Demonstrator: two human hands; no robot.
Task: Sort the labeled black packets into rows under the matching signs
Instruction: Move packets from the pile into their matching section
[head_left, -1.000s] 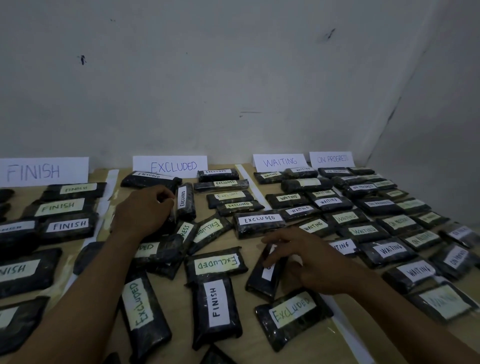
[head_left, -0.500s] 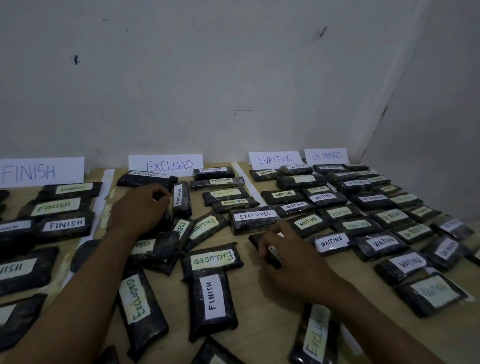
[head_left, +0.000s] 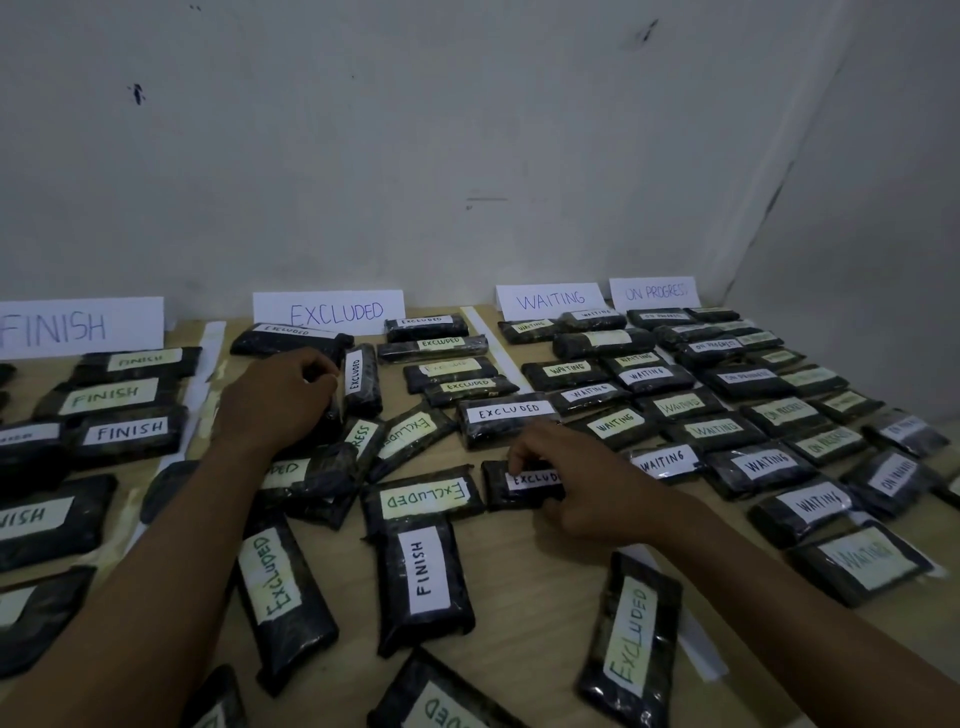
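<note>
Sorting on a wooden worktop (head_left: 535, 571)
Mid-frame, right hand (head_left: 587, 488) fingers pinch a flat, shiny EXCLUDED packet (head_left: 498, 488); left hand (head_left: 275, 400) fingers curl round another black packet (head_left: 332, 418).

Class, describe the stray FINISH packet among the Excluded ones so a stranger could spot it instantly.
From the EXCLUDED sign at the wall, come straight down the table toward the near edge. The FINISH packet lies lengthwise there; its white label alone reads FINISH, while neighbours read EXCLUDED.
</note>
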